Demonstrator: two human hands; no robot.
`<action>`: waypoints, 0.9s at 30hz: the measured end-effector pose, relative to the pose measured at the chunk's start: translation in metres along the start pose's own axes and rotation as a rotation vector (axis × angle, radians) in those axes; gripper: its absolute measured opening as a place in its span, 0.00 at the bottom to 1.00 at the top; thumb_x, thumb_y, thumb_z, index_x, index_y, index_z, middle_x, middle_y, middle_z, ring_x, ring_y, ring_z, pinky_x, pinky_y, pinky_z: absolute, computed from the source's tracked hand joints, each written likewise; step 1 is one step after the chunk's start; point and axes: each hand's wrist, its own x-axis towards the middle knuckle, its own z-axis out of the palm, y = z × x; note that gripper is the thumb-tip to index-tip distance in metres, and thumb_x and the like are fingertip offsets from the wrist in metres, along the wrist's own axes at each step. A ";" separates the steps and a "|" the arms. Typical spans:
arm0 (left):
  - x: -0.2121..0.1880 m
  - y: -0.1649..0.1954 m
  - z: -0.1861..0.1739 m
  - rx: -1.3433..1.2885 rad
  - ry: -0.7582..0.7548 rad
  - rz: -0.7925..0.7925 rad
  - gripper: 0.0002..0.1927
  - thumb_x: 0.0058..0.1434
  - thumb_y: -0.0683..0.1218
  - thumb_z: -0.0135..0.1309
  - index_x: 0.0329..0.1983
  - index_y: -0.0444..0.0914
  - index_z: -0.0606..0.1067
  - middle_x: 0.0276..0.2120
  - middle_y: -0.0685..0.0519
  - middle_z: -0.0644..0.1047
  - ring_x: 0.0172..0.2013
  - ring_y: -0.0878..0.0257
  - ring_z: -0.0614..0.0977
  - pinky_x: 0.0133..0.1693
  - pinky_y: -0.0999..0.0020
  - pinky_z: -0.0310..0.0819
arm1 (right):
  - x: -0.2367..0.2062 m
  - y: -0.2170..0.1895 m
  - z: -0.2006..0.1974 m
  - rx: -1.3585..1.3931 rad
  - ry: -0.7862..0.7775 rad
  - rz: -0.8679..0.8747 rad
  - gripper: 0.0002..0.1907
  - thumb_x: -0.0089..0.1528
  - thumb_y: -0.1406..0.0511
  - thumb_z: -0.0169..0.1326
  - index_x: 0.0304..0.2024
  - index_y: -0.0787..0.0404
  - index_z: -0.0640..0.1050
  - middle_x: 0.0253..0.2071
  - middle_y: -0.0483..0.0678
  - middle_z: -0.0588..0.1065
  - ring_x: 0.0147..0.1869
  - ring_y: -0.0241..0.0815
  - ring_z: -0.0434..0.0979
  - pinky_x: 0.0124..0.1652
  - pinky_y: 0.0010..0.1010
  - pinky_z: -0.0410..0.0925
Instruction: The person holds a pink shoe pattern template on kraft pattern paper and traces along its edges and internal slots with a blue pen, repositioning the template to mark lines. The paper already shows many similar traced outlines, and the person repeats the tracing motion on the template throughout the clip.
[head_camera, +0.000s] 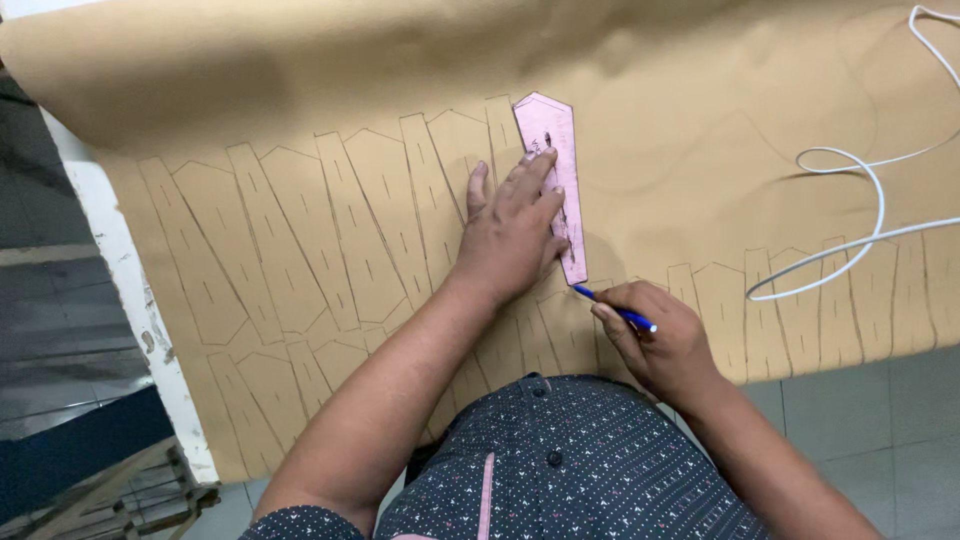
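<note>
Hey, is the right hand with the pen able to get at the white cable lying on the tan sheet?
Probably yes. The right hand holds a blue pen near the pink template, and only bare tan sheet lies between it and the white cable.

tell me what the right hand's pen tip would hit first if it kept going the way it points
The right hand aims the blue pen up and left. Its tip sits about at the lower end of the pink template, so it would meet that edge first, then the left hand pressing it flat.

Left hand (512, 232) flat, fingers spread; right hand (655, 335) in closed pinch grip.
</note>
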 end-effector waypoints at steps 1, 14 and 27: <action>0.001 -0.001 -0.001 0.002 0.001 0.003 0.23 0.54 0.49 0.60 0.55 0.43 0.77 0.69 0.50 0.63 0.69 0.56 0.64 0.67 0.35 0.41 | 0.000 -0.001 0.000 0.010 -0.005 0.007 0.06 0.63 0.69 0.60 0.41 0.64 0.79 0.36 0.51 0.78 0.38 0.47 0.80 0.38 0.34 0.72; 0.019 -0.015 -0.023 -0.065 0.057 0.020 0.12 0.65 0.42 0.47 0.47 0.45 0.79 0.59 0.60 0.77 0.61 0.65 0.75 0.66 0.36 0.48 | 0.070 0.001 0.015 -0.032 0.121 -0.128 0.06 0.66 0.70 0.60 0.44 0.65 0.79 0.40 0.53 0.78 0.41 0.49 0.81 0.39 0.34 0.73; 0.011 -0.012 -0.017 -0.045 0.109 0.010 0.12 0.57 0.49 0.62 0.44 0.44 0.78 0.61 0.59 0.74 0.62 0.63 0.74 0.65 0.35 0.50 | 0.072 0.011 0.008 -0.077 0.171 -0.057 0.04 0.68 0.70 0.60 0.44 0.64 0.79 0.38 0.52 0.78 0.40 0.48 0.80 0.39 0.34 0.72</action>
